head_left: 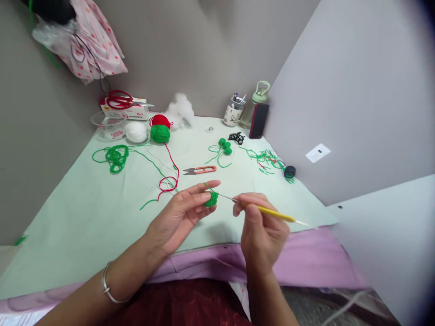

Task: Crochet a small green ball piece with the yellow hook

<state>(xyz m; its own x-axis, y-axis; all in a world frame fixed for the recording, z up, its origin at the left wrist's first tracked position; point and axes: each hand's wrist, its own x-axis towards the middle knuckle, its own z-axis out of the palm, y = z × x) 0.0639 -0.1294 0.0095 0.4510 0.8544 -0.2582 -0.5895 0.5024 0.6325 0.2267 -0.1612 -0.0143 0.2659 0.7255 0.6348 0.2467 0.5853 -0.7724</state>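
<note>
A small green crocheted piece (211, 199) is pinched between the thumb and fingers of my left hand (183, 209), with green yarn running over the raised index finger. My right hand (261, 226) grips a crochet hook (272, 212) with a yellow handle; its thin metal tip points left and meets the piece's upper right edge. Just beyond my hands lie orange-handled thread snips (200, 170). To their left, red yarn (168, 183) forms loops beside green and white strands.
Behind are white (136, 131), green (160, 133) and red yarn balls (161, 120), stuffing (180, 111) and a clear tub (109, 127). Small green balls (224, 146), yarn scraps (267, 158), a phone (259, 121), a bottle (249, 108) and a pen cup (234, 112) stand or lie rightward.
</note>
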